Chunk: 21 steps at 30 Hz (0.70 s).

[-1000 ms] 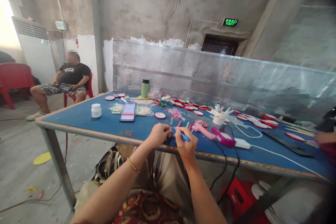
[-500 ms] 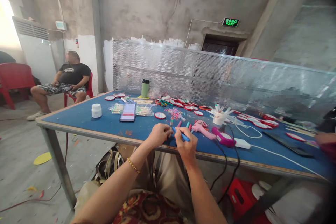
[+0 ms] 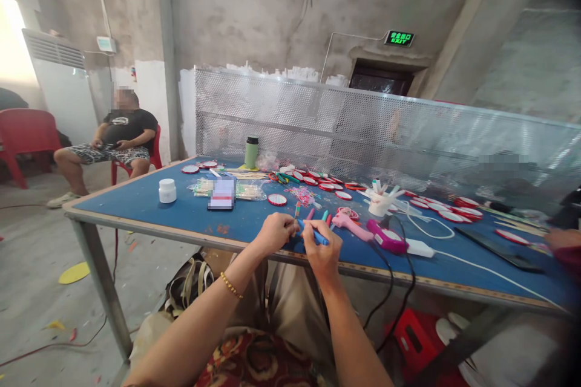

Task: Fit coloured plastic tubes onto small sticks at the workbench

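My right hand [image 3: 323,251] is closed around a blue marker [image 3: 322,238], its tip end pointing left at my left hand. My left hand [image 3: 278,233] pinches a thin stick with a colour-banded top [image 3: 298,209], green and orange, which stands upright between the fingertips. Both hands meet over the table's front edge, almost touching. Just behind them lie a pink marker [image 3: 310,214], a teal marker [image 3: 325,215] and a red one [image 3: 329,220]. A pink glue gun [image 3: 353,225] rests right of these. What the marker tip touches is too small to make out.
On the blue table [image 3: 136,199] are a white jar [image 3: 167,191], a phone [image 3: 221,195] on bagged sticks, several red-rimmed discs [image 3: 277,199], a white cup of pens [image 3: 380,202] and a purple device [image 3: 385,238]. Cables hang over the front edge. A co-worker's hand [image 3: 556,239] shows at right.
My two hands keep nearly the same pose, marker and stick still in them. The seated person at the left has shifted their hands slightly.
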Motion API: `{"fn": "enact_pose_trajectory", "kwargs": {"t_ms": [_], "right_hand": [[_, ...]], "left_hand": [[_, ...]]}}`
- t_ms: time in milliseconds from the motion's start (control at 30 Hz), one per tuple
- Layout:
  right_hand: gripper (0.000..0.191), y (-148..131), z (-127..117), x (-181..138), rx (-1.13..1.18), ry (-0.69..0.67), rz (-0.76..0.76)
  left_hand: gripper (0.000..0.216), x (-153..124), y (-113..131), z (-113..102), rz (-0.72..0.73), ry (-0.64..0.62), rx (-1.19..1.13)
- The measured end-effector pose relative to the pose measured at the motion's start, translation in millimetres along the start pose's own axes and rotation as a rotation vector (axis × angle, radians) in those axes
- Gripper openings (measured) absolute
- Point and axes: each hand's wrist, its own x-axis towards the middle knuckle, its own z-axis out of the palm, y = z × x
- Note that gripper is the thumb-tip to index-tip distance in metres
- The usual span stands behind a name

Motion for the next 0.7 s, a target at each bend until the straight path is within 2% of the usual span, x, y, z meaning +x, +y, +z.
{"fn": "enact_pose_trajectory", "kwargs": {"t_ms": [700], "right_hand": [[0.022,-1.9,-0.3,0.9,0.001,-0.015,-0.002]], "left_hand": [[0.025,0.1,0.7,-1.2,0.002,0.003,0.019]]}}
